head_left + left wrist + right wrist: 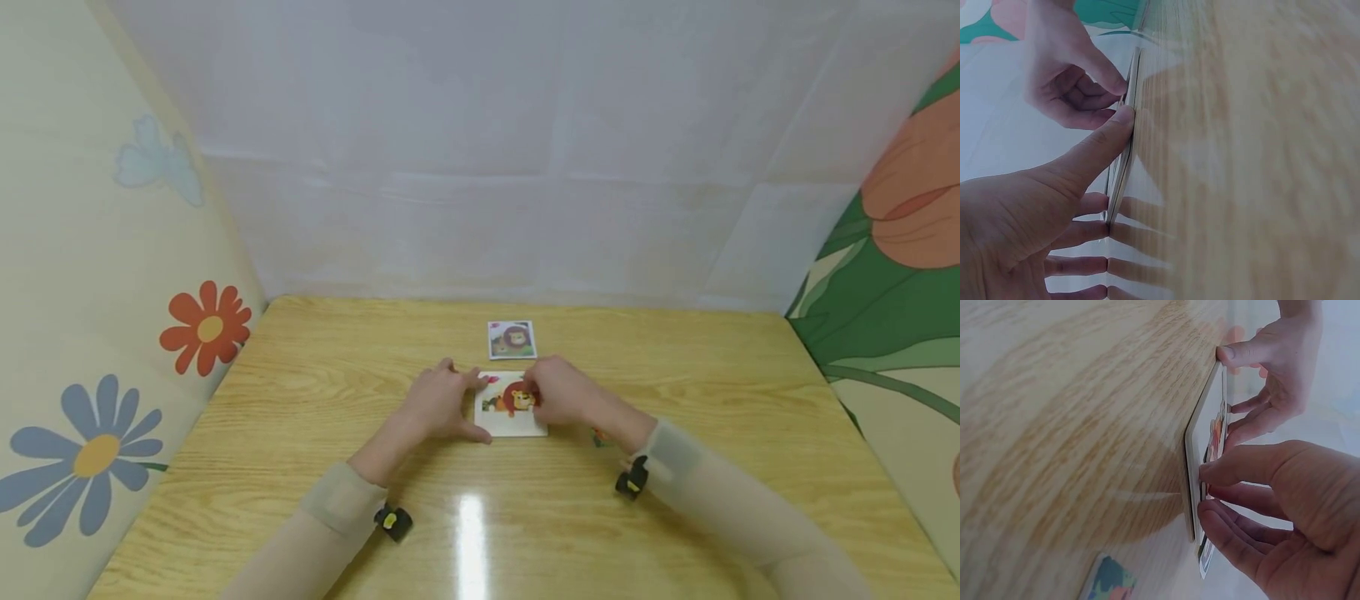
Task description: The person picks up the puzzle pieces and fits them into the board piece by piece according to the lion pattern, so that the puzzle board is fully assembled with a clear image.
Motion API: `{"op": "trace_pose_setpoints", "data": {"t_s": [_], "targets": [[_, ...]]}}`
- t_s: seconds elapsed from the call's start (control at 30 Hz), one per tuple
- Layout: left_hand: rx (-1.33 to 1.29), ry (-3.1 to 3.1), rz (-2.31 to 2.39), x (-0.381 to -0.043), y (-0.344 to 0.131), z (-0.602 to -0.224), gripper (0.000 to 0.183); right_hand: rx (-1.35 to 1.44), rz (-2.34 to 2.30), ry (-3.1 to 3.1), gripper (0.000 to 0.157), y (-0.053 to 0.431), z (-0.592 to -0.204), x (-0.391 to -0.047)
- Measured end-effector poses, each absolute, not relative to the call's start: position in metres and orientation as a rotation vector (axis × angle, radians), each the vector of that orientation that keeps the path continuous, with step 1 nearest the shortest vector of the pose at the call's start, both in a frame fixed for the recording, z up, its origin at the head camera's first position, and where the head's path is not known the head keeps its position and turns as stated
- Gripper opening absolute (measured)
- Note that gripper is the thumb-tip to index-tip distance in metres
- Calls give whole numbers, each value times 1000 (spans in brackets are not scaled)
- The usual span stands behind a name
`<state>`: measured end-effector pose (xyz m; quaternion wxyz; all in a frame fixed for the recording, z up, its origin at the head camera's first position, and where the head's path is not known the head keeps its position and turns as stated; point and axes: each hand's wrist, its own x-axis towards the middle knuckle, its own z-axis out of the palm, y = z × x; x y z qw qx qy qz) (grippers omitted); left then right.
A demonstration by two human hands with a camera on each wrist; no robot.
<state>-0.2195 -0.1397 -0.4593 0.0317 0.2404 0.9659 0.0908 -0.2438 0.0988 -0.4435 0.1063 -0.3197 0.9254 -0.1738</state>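
A white puzzle board lies on the table with joined lion pieces across its upper part. My left hand steadies its left side, the thumb at the near corner and the fingers spread along the far side, tips down at the tabletop. Over the board's right side, my right hand pinches a thin puzzle piece between thumb and fingertips, low against the board. The fingers hide most of that piece. Both hands appear close together in the left wrist view.
Just behind the board lies a square lion picture card. A loose colourful puzzle piece rests on the table to the right, partly under my right forearm in the head view. A white sheet closes off the back, with flowered panels at both sides.
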Motion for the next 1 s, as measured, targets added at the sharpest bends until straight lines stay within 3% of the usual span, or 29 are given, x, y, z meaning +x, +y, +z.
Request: {"op": "trace_pose_setpoints", "data": {"t_s": [0.5,1.0], "targets": [[752,2982,262,-219,-140,-460,96,-962,-575,2701,6,102,-446,-242],[738,2972,245,-219,-139,-457,95,-991,-612,2733,11,106,-451,-243]]}}
